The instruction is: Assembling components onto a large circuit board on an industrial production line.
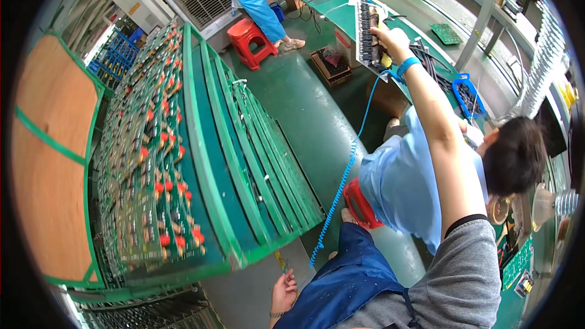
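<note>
My right arm stretches far forward over the co-worker's back, with a blue band (407,66) at the wrist. At its end my right hand (393,44) is closed at the side of a white-edged tray (359,55) with a row of black parts. What the fingertips grip is hidden. A coiled blue cord (352,155) runs from the wrist band down past my legs. Low in the picture, my left hand (284,293) hangs beside the green rack with its fingers curled. A small yellow item (281,261) shows just beyond the fingertips; whether I hold it is unclear.
A green rack (228,225) full of circuit boards (143,164) stands at left. Close at right a co-worker in light blue (402,176) sits on a red stool (359,201). Further off are another person (256,3), a red stool (250,42), a carton (332,67) and a blue bin (468,94).
</note>
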`<move>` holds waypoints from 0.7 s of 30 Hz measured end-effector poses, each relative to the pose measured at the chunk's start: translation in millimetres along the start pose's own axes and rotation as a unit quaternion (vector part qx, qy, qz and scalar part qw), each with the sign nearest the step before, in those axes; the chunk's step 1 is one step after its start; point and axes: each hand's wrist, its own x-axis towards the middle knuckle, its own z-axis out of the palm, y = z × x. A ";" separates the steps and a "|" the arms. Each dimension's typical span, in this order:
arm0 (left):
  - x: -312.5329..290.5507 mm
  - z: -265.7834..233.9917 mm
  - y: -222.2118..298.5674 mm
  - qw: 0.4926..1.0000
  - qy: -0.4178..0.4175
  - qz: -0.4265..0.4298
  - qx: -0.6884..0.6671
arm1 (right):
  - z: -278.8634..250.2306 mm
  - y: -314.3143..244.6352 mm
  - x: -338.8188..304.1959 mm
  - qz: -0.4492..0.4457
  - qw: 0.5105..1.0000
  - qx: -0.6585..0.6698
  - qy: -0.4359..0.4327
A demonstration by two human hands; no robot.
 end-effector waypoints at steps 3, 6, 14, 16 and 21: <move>10.3 16.3 11.6 0.998 0.010 -0.050 -0.038 | 10.3 39.2 47.2 0.235 0.970 0.054 -0.002; 11.5 36.8 19.4 0.998 0.008 -0.051 -0.047 | 21.6 64.4 65.2 0.281 0.960 -0.016 0.013; 26.9 59.2 45.4 0.987 -0.036 -0.091 -0.125 | 38.4 138.3 71.6 0.345 0.932 -0.102 0.048; 35.7 59.3 54.7 0.988 -0.030 -0.102 -0.115 | 43.2 152.4 72.8 0.351 0.929 -0.114 0.043; 42.6 76.8 75.3 0.988 -0.017 -0.119 -0.097 | 60.9 149.4 66.4 0.342 0.932 -0.118 0.020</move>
